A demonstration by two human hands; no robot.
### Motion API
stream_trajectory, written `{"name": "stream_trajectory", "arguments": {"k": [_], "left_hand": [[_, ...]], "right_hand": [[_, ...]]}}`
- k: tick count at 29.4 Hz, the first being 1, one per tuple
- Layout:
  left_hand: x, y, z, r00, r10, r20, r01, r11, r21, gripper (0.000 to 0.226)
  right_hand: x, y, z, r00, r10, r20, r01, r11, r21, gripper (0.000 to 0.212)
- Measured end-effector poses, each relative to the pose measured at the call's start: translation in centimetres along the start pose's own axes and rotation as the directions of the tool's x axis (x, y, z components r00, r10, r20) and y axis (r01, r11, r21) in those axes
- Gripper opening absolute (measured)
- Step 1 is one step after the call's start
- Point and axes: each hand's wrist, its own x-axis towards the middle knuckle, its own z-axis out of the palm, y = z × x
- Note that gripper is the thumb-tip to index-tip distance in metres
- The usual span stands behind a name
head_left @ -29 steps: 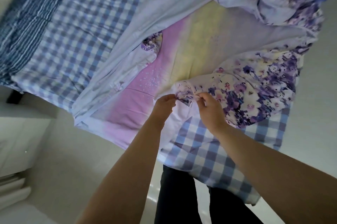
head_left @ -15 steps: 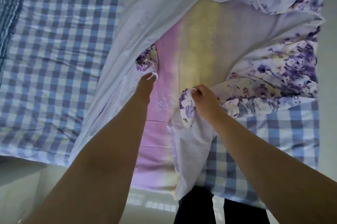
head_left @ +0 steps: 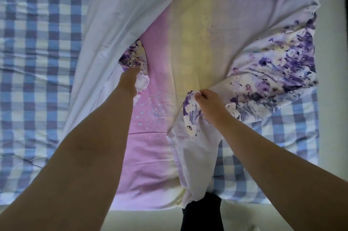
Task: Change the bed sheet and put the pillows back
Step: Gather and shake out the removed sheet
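- Purple-flowered sheet (head_left: pixel 273 72) lies rumpled over the middle and right of the bed, pale underside turned up along its left fold.
- My right hand (head_left: pixel 211 104) pinches a bunched edge of that sheet, fingers curled round the cloth, near the bed's foot.
- My left hand (head_left: pixel 130 80) reaches further up and grips another floral edge – fingertips hidden in the folds.
- Hands well apart, the opening between them showing a pink-and-yellow cover (head_left: pixel 169 61) inside.
- Blue checked sheet (head_left: pixel 37 61) beneath everything, spread flat to the left and showing again at lower right.
- Dark trouser leg (head_left: pixel 202 212) at the bed's near edge.
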Motion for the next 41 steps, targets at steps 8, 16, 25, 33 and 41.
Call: {"name": "stream_trajectory", "arguments": {"k": [8,16,25,33,41], "left_hand": [[0.0,1.0,1.2,0.961,0.146,-0.234,-0.175,0.978,-0.109,0.013],[-6.1,-0.8,2.9,0.997,0.071,0.001,-0.07,0.99,-0.124,0.017],[-20.9,-6.0,5.9,0.885,0.416,0.209,-0.411,0.488,0.77,0.019],[-37.6,-10.2,7.8,0.756,0.565,0.331,-0.629,0.488,0.605,0.046],[-53.0,-13.1,7.3,0.76,0.619,0.2,-0.632,0.629,0.453,0.025]], "right_hand": [[-1.0,2.6,-1.5,0.997,0.06,-0.04,-0.061,0.998,-0.023,0.038],[-3.2,0.0,-3.5,0.991,-0.121,0.062,0.119,0.992,0.036,0.019],[-9.7,-1.1,-7.6,0.915,-0.343,0.212,0.35,0.937,0.004,0.01],[-18.5,-3.1,-14.2,0.592,-0.667,0.453,0.719,0.691,0.078,0.012],[-25.5,-4.5,-21.0,0.365,-0.423,0.829,0.78,0.625,-0.024,0.017]]}}
